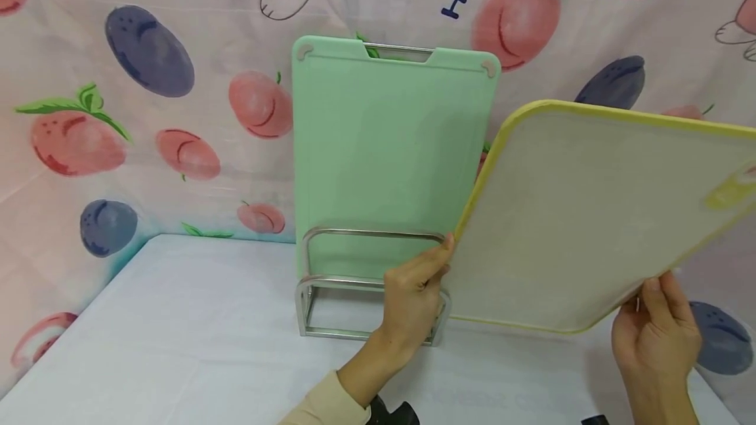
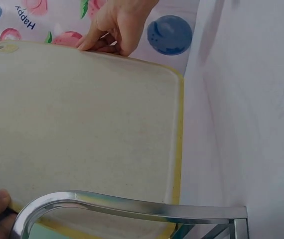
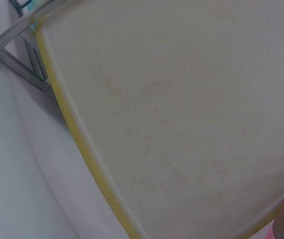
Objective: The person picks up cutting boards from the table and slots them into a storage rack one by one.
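A cream cutting board with a yellow rim [image 1: 579, 215] is tilted in the air at the right of the head view. My left hand [image 1: 416, 294] grips its left edge, close beside the metal rack. At the lower right edge, my right hand [image 1: 658, 333] pinches the board between thumb and fingers; the left wrist view shows this hand [image 2: 119, 25] too. A green cutting board [image 1: 390, 149] stands upright in the silver wire rack [image 1: 339, 279]. In the right wrist view, the cream board [image 3: 172, 119] fills most of the picture, and only a fingertip shows.
The rack stands on a white-covered table [image 1: 195, 320]. Behind it hangs a fruit-printed cloth [image 1: 248, 44]. A black object [image 1: 392, 412], partly cut off, is at the bottom edge beside my left sleeve [image 1: 327, 402].
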The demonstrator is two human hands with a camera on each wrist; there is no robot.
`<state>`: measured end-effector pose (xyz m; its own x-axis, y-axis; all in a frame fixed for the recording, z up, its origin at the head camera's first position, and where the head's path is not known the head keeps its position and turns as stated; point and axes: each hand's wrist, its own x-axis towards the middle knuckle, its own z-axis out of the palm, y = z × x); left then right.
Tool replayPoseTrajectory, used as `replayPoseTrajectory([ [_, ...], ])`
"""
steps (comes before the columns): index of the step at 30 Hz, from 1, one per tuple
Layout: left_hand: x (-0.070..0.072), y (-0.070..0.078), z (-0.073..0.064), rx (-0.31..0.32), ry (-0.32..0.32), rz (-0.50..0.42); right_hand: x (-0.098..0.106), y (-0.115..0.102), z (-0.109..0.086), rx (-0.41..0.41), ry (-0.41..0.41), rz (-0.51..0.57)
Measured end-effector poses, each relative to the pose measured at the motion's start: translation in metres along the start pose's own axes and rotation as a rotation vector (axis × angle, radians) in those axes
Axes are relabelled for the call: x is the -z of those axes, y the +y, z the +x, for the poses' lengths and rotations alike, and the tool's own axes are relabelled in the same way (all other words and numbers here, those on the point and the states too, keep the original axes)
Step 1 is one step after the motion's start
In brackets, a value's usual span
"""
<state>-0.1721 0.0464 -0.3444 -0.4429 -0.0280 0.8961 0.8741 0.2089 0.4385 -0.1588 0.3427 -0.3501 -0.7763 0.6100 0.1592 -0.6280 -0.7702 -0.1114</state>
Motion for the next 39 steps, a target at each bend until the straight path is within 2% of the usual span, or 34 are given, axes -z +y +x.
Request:
replayPoseTrajectory([
  [4, 0.002, -0.001, 0.0, -0.002, 0.011, 0.001, -0.002, 0.005, 0.0, 0.032, 0.001, 0.01],
  [12, 0.003, 0.0, 0.0, -0.01, 0.04, 0.006, -0.007, 0.008, -0.001, 0.033, -0.003, 0.006],
  [23, 0.007, -0.003, -0.001, -0.002, 0.041, -0.005, -0.008, 0.016, -0.001, 0.046, -0.011, -0.021],
  [33, 0.011, -0.005, -0.001, -0.03, 0.071, -0.009, -0.009, 0.021, -0.003, 0.057, -0.042, -0.058],
  [39, 0.013, -0.005, -0.001, -0.006, 0.059, -0.02, -0.012, 0.025, -0.003, 0.086, -0.045, -0.074],
])
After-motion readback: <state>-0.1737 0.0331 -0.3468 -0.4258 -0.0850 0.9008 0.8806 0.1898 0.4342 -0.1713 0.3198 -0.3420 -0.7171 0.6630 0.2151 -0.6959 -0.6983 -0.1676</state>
